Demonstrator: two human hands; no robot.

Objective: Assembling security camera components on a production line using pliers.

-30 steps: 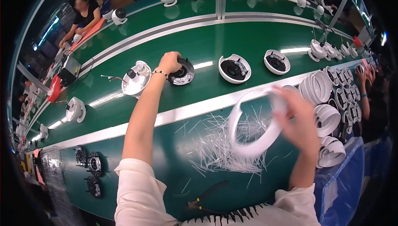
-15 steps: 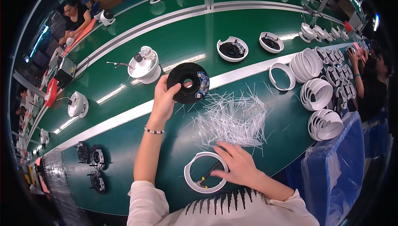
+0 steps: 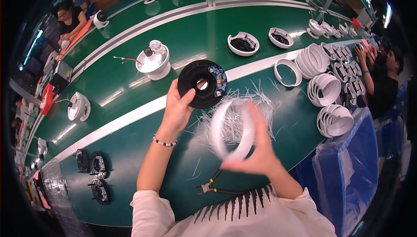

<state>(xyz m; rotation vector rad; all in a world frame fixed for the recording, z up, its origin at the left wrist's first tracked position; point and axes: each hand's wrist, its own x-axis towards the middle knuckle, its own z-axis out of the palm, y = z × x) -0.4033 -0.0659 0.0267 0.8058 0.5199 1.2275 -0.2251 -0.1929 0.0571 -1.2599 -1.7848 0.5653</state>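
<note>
My left hand (image 3: pixel 177 111) grips a round black plastic disc (image 3: pixel 189 80) by its lower left edge, thumb on its face. The disc has a hole in the middle and a blue circuit board (image 3: pixel 218 80) along its right side. My right hand (image 3: pixel 260 156), blurred by motion, holds a white plastic ring (image 3: pixel 248 138) up off the bench, tilted, just right of and below the disc. Behind the ring lies a heap of thin white strips (image 3: pixel 265 113), partly covered by it. Diagonal cutters (image 3: pixel 206 187) with black and yellow handles rest on the bench near my body.
Several white rings (image 3: pixel 325 90) are stacked at the right, beside a blue plastic-lined bin (image 3: pixel 347 167). Black round parts (image 3: pixel 99 165) lie at the left. White housings (image 3: pixel 154 65) and two white bowls (image 3: pixel 243 45) stand on the green conveyor (image 3: pixel 195 33). Other people work at both sides.
My right hand has taken hold of the white ring and lifted it off the bench toward the disc, uncovering the cutters. The disc has shifted slightly right in view.
</note>
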